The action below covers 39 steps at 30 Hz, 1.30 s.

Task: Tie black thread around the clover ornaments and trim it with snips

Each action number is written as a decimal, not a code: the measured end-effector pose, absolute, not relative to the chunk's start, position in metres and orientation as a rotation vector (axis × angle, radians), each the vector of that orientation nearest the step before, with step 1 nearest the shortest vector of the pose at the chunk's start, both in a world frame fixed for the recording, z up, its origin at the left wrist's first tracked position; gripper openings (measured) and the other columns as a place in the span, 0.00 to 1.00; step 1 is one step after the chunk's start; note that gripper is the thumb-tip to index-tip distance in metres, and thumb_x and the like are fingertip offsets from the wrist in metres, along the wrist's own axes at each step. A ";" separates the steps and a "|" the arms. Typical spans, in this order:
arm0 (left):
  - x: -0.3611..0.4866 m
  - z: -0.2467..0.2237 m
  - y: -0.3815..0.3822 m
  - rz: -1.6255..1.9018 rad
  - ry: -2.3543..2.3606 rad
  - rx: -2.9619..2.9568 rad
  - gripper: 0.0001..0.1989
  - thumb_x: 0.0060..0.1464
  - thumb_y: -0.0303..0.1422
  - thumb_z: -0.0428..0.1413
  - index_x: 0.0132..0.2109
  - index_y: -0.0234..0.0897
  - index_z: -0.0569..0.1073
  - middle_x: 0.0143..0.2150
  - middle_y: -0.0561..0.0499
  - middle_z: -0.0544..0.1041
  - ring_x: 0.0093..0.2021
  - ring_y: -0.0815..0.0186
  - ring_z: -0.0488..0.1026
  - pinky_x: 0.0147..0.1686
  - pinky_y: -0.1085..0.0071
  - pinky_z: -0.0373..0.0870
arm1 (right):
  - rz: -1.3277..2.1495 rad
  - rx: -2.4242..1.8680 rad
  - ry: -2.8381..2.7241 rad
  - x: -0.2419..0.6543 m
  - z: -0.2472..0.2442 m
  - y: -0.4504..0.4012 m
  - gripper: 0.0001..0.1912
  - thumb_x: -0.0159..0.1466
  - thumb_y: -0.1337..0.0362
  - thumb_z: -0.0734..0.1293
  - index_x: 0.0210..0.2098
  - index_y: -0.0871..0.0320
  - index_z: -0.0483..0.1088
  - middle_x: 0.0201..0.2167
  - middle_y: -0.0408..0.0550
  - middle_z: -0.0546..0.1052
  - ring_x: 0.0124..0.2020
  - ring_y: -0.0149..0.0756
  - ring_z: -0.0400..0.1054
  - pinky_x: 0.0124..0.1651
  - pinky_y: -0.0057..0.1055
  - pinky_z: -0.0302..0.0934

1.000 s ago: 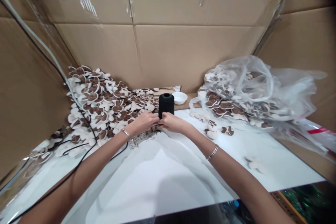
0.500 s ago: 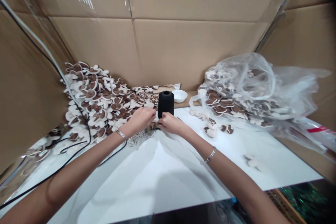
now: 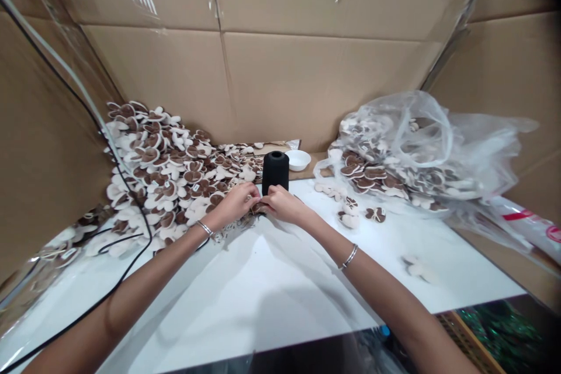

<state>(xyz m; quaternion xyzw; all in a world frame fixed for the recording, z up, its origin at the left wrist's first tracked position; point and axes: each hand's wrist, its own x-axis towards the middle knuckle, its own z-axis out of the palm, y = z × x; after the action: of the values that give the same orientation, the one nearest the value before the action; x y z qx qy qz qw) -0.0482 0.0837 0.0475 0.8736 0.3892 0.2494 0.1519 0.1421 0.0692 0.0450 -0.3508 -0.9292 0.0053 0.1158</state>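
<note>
My left hand (image 3: 239,201) and my right hand (image 3: 283,203) meet in front of a black thread cone (image 3: 276,173), fingertips pinched close together. Something small and brownish shows between them, too small and covered to name. Just beneath my left hand, a small heap of pale cord pieces (image 3: 230,235) lies on the white tabletop (image 3: 236,304). Beyond that hand rises a large pile of brown and white fabric cutouts (image 3: 166,169) with rounded lobes.
A white bowl (image 3: 298,160) stands behind the cone. On the right, a clear plastic bag (image 3: 421,134) spills more cutouts, with a few loose ones (image 3: 376,214) nearby. A black cable (image 3: 131,272) runs along the left. Cardboard walls (image 3: 307,82) enclose the table.
My left hand has turned slightly and opened its fist into a pinch beside my right fingertips. My right hand stays nearly in place. The whole view has shifted a little.
</note>
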 end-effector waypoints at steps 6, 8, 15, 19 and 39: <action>-0.045 0.044 0.067 0.749 1.120 2.990 0.10 0.63 0.26 0.45 0.39 0.33 0.71 0.42 0.44 0.74 0.43 0.59 0.70 0.44 0.61 0.64 | 0.053 -1.044 -2.658 0.142 0.044 0.070 0.10 0.67 0.66 0.63 0.40 0.65 0.75 0.31 0.53 0.73 0.39 0.39 0.64 0.44 0.33 0.55; -0.046 0.041 0.065 0.756 1.060 3.151 0.11 0.65 0.26 0.44 0.41 0.32 0.71 0.43 0.42 0.75 0.44 0.59 0.70 0.43 0.61 0.64 | 0.107 -1.029 -2.639 0.142 0.042 0.071 0.10 0.67 0.66 0.63 0.40 0.64 0.75 0.30 0.52 0.73 0.37 0.38 0.64 0.42 0.32 0.55; -0.058 0.034 0.059 0.740 0.756 3.403 0.11 0.64 0.25 0.45 0.44 0.32 0.73 0.47 0.40 0.75 0.48 0.57 0.70 0.48 0.58 0.64 | 0.291 -1.014 -2.564 0.142 0.039 0.072 0.10 0.66 0.66 0.64 0.34 0.64 0.76 0.26 0.49 0.74 0.31 0.33 0.63 0.38 0.28 0.55; -0.062 0.035 0.050 0.943 0.880 3.044 0.09 0.64 0.29 0.47 0.42 0.34 0.73 0.47 0.42 0.75 0.48 0.59 0.70 0.50 0.60 0.65 | 0.283 -1.021 -2.535 0.145 0.043 0.070 0.10 0.67 0.65 0.64 0.38 0.62 0.76 0.28 0.49 0.76 0.34 0.35 0.64 0.37 0.27 0.54; -0.042 0.013 0.086 1.039 1.052 2.396 0.14 0.63 0.28 0.44 0.46 0.35 0.74 0.48 0.44 0.77 0.48 0.61 0.73 0.49 0.64 0.67 | 0.217 -1.516 -2.051 0.146 0.033 0.079 0.15 0.69 0.58 0.59 0.40 0.59 0.73 0.31 0.49 0.79 0.32 0.36 0.72 0.33 0.25 0.55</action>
<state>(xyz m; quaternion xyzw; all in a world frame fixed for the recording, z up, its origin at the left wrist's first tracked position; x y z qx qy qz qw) -0.0424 0.0863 0.0126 0.8397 0.3686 0.3643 0.1624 0.1459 0.0788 0.0329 -0.5673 -0.7676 0.0811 0.2869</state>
